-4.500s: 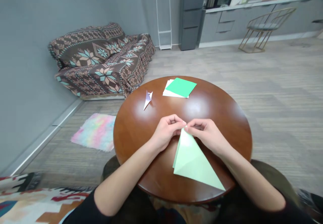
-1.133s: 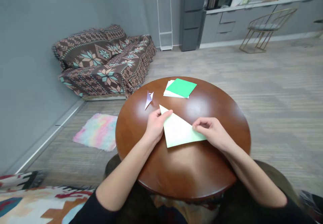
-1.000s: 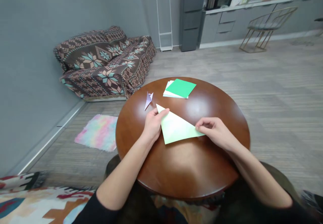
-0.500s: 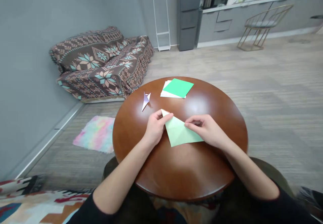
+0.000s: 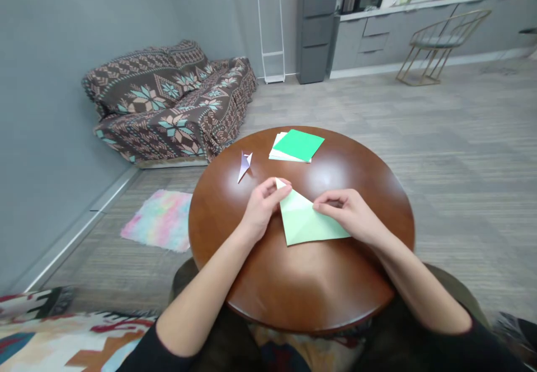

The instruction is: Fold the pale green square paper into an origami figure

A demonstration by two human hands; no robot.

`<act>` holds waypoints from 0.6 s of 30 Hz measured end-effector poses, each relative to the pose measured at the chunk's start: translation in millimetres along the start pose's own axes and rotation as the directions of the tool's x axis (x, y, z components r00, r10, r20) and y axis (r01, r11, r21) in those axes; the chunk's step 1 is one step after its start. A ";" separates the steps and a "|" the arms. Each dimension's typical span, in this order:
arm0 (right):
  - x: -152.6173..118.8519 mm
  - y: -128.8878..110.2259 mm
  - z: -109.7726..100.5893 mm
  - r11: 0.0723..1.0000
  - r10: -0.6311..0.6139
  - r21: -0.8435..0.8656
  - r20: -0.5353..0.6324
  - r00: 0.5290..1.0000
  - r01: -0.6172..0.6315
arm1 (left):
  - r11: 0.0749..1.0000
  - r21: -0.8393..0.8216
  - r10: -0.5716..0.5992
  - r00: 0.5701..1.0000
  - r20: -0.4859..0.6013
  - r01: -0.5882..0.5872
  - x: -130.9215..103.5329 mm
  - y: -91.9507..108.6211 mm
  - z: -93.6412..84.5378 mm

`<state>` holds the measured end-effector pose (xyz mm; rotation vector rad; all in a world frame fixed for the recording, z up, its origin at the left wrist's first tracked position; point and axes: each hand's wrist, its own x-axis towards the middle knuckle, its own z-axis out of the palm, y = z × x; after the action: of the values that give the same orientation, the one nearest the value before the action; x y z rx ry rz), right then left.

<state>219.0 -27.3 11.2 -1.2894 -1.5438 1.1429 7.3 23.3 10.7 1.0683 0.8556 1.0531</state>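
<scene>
A pale green sheet of paper [image 5: 304,224], folded into a triangle, is held just over the brown table. My left hand [image 5: 264,201] pinches its upper left corner between thumb and fingers. Along the slanting upper edge, my right hand [image 5: 350,212] grips the paper with thumb and forefinger, and it covers the right-hand corner. A square corner of the paper points down toward me. Beyond my left hand lies a small folded paper figure [image 5: 244,166], purple and white.
The round wooden table [image 5: 310,293] carries a stack of paper [image 5: 300,145] at its far side, bright green on top, white beneath. A patterned sofa [image 5: 176,103] stands at the back left, with a fluffy pastel rug [image 5: 161,220] near it. A gold-framed chair [image 5: 440,42] stands by the counter.
Both hands and the paper have shifted slightly right in view, as the camera has also moved a little. The grip on the paper looks the same.
</scene>
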 end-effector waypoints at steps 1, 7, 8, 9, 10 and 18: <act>0.1 -0.5 0.7 1.000 0.000 0.002 -0.004 1.000 0.000 | 1.000 0.031 0.004 1.000 0.030 -0.005 -0.8 -2.4 2.1; -0.3 2.1 -2.4 0.999 0.034 -0.030 -0.026 0.999 -0.035 | 0.989 -0.115 0.067 0.974 -0.216 -0.093 4.1 0.9 2.9; -0.4 3.7 -4.4 0.999 0.039 -0.035 -0.032 0.999 -0.040 | 0.985 -0.140 0.063 0.966 -0.251 -0.101 5.4 2.7 1.8; -0.3 5.6 -6.7 0.998 0.044 -0.036 -0.037 0.998 -0.046 | 0.981 -0.158 0.061 0.959 -0.276 -0.108 6.6 3.9 0.7; -0.2 7.8 -9.1 0.998 0.051 -0.033 -0.039 0.998 -0.052 | 0.978 -0.171 0.062 0.953 -0.298 -0.117 7.6 4.5 -0.3; 2.0 22.0 -20.4 0.999 0.054 0.008 -0.180 0.982 -0.053 | 0.966 -0.221 0.060 0.947 -0.316 -0.135 10.0 0.1 -3.4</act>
<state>243.9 -20.9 -4.5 -1.3991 -1.3818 1.0312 7.0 33.9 9.3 0.7587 0.9006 1.3953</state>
